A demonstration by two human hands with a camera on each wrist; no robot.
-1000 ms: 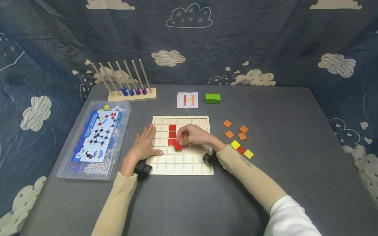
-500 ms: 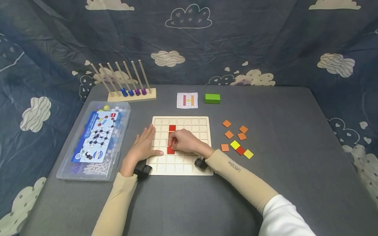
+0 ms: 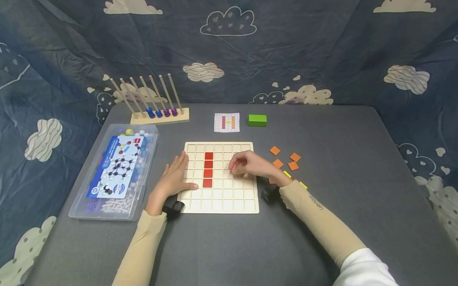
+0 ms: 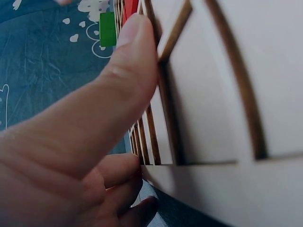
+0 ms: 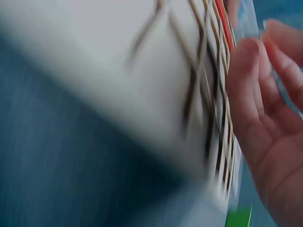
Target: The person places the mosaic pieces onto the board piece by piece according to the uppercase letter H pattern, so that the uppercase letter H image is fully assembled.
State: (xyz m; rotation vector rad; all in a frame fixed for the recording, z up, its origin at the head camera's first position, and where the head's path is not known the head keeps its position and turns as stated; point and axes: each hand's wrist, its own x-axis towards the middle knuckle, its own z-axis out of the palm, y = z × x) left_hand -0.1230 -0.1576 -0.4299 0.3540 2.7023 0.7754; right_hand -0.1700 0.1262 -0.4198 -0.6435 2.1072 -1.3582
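Since the earlier frame, the right hand (image 3: 250, 163) has swung from the red tiles (image 3: 208, 170) to the right part of the wooden board (image 3: 218, 210), uncovering them. Four red squares stand in one vertical line, in the third column from the left. The right fingers are loosely bent with no tile visible between them; the left hand (image 3: 172, 176) lies spread at the board's left edge, grasping nothing. Beside the board, on the gray surface (image 3: 229, 246), lie orange tiles (image 3: 293, 165) and yellow tiles (image 3: 287, 174), some partly hidden by the right wrist. Keeping the left palm there should steady the board. Lifting the right wrist higher would help avoid brushing loose tiles; each tile probably seats best squared to its recess, then pressed flat. Glancing at the pattern card (image 3: 227, 122) would help check positions.
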